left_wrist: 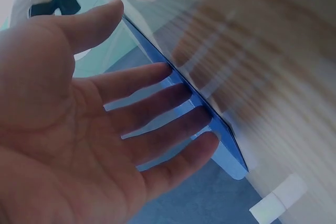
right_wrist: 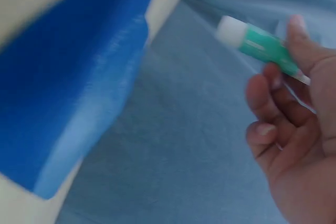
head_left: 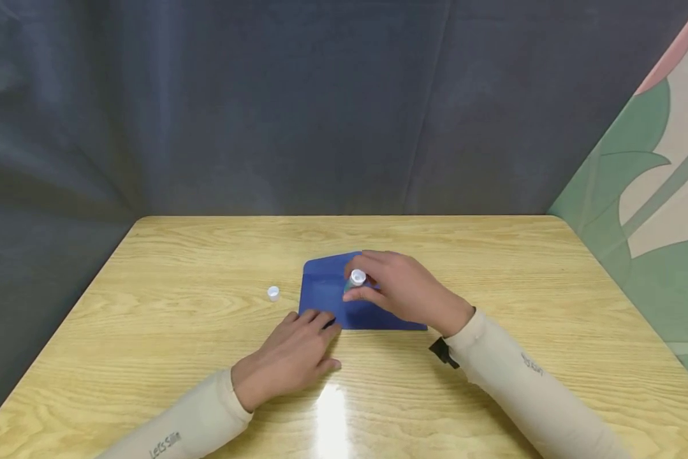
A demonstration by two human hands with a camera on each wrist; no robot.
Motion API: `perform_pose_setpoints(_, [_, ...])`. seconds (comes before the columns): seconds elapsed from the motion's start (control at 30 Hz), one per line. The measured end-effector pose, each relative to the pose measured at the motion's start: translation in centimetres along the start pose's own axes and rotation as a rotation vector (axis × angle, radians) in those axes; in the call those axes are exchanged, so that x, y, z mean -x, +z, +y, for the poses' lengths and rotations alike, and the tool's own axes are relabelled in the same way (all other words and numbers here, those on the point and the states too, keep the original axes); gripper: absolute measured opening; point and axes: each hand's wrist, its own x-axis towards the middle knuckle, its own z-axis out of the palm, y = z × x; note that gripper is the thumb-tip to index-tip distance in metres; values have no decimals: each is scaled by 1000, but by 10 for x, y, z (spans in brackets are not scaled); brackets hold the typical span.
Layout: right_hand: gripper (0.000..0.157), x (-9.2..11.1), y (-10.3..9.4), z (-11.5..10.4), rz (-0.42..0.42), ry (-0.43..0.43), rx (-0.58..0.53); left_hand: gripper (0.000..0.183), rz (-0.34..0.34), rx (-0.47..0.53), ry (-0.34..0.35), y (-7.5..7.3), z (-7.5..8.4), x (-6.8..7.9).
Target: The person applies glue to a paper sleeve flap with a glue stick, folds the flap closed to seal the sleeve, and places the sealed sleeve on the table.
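Observation:
A blue envelope lies on the table with its flap spread toward the far side. Above it my right hand pinches a green and white glue stick between thumb and fingers, its white base facing up in the head view. My left hand lies palm down with fingers extended, fingertips on the envelope's near left edge. To the left of the envelope stands a small white cap, also visible beyond the fingertips in the left wrist view.
The wooden table ends at a dark curtain along the back and left. A panel with green leaf patterns stands on the right. A black strap piece hangs at the right wrist.

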Motion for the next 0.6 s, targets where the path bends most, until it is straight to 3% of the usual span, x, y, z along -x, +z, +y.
perform_pose_setpoints(0.13, [24,-22,-1,0,-48,10,42,62,6,-26,30,1,-2,1])
perform_pose_setpoints(0.33, [19,-53,15,2,-122,-46,88,57,-14,7,46,2,-6,7])
perform_pose_setpoints(0.6, [17,-72,27,6,-193,-25,174,56,-138,149,-23,-6,-7,2])
